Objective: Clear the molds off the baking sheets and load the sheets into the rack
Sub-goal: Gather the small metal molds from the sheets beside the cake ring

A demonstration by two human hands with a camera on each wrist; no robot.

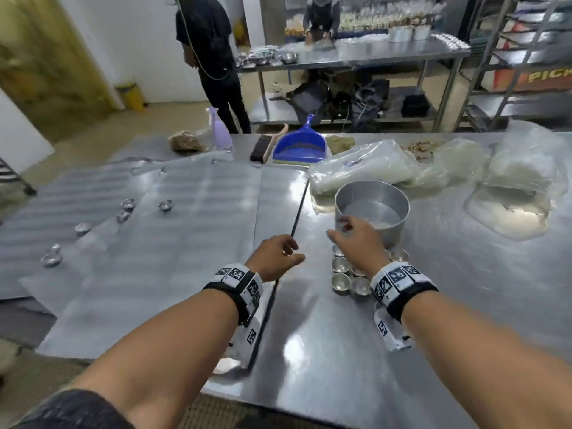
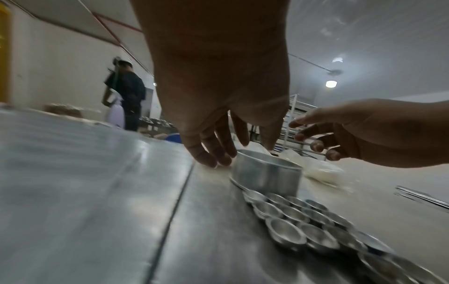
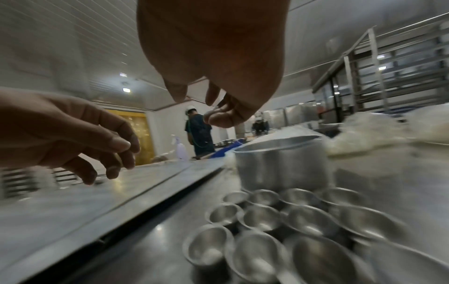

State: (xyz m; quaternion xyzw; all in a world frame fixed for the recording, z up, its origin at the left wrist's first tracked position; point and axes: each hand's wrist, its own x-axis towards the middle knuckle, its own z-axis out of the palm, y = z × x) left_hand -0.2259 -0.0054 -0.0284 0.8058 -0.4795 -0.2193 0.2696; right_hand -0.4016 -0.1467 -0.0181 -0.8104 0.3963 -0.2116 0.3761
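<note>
Steel molds point(image 1: 342, 281) clustered by empty hands point(image 1: 278, 253), rack point(image 1: 523, 57) sign "PICK"

the right hand point(image 1: 356, 239) and wristband hide part of the mold cluster point(image 1: 343, 274) beside the round pan point(image 1: 373, 212); near molds smear in both wrist views.
</note>
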